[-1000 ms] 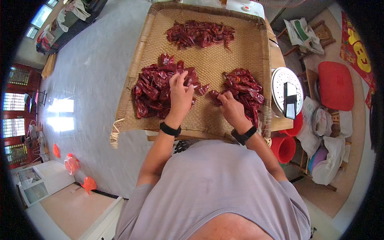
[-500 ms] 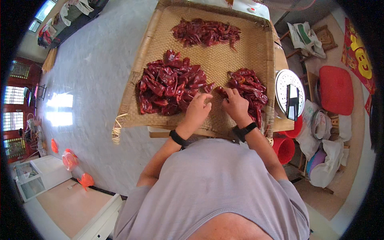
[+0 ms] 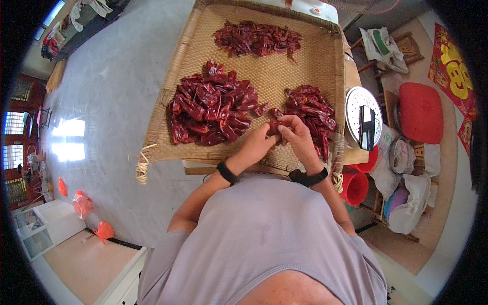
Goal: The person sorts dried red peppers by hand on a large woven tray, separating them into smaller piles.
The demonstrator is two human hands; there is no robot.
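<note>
1. Chilli [image 3: 273, 125], dark red and partly hidden by fingers, sits between the two hands, over the near part of the woven tray [image 3: 269, 71].
2. Left hand [image 3: 259, 144]: its grip is narrow, pinching the chilli.
3. Right hand [image 3: 298, 137]: its grip is narrow too, fingertips on the same chilli.
4. Large pile [image 3: 211, 107] of red chillies lies left of the hands, small pile [image 3: 309, 105] just beyond the right hand, far pile [image 3: 256, 39] near the tray's far edge.
5. Table [image 3: 354, 76] carries the tray.
</note>
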